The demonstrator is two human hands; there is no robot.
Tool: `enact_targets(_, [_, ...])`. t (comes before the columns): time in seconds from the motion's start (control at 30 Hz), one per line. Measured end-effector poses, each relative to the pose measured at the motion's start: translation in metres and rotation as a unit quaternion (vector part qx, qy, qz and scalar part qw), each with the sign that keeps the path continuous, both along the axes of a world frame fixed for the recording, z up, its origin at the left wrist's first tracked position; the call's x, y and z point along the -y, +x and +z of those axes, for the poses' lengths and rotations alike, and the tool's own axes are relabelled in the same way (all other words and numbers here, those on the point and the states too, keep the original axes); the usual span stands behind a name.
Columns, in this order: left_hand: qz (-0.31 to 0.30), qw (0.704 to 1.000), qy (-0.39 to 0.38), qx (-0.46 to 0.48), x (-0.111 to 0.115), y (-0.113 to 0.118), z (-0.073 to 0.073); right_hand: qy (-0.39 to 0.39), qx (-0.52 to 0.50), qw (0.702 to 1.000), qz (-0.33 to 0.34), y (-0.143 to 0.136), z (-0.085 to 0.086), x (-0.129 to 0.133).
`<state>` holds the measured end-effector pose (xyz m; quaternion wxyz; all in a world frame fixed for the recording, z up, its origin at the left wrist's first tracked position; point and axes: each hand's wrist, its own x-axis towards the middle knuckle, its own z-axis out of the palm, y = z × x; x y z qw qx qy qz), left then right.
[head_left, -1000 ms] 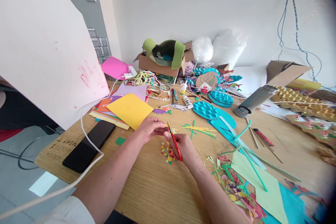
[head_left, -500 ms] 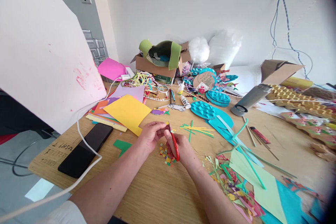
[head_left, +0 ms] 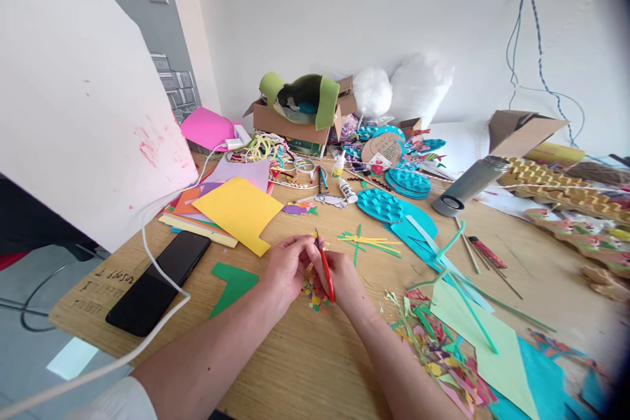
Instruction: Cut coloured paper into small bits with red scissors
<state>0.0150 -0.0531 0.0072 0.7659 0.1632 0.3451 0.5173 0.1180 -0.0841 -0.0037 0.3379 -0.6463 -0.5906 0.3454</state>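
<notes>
My right hand point(head_left: 335, 273) grips a pair of red-handled scissors point(head_left: 326, 271), its dark blades pointing away from me. Close against it, my left hand point(head_left: 289, 261) has its thumb and fingers pinched together by the blades. A small yellow bit shows near the blade tips, but what the left fingers hold is mostly hidden. Below the hands lies a little heap of round paper pieces point(head_left: 315, 302) in yellow, green and red. Thin yellow and green paper strips point(head_left: 371, 241) lie crossed just beyond the right hand. A green paper piece point(head_left: 236, 285) rests left of the left hand.
Yellow paper point(head_left: 239, 210) tops a stack at the left, near a black phone point(head_left: 157, 283) crossed by a white cable point(head_left: 152, 246). Paper scraps point(head_left: 443, 357) are piled at the right. Further back are blue egg-carton pieces point(head_left: 381, 205), glue bottles point(head_left: 348, 191) and a metal flask point(head_left: 470, 185).
My left hand has shifted slightly right, closer to the right hand, uncovering more of the green paper. The scissors stay in my right hand.
</notes>
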Motion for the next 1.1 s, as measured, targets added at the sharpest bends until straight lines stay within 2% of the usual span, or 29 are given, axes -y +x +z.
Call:
enact_targets(0.83, [0.009, 1.000, -0.027, 0.010, 0.0009, 0.0008, 0.0026, 0.001, 0.015, 1.000, -0.008, 0.0000, -0.0012, 0.0001])
enact_targets(1.1, [-0.011, 1.000, -0.016, 0.005, -0.0011, 0.0004, 0.0004, -0.012, 0.003, 1.000, -0.012, 0.0007, -0.0009, -0.0018])
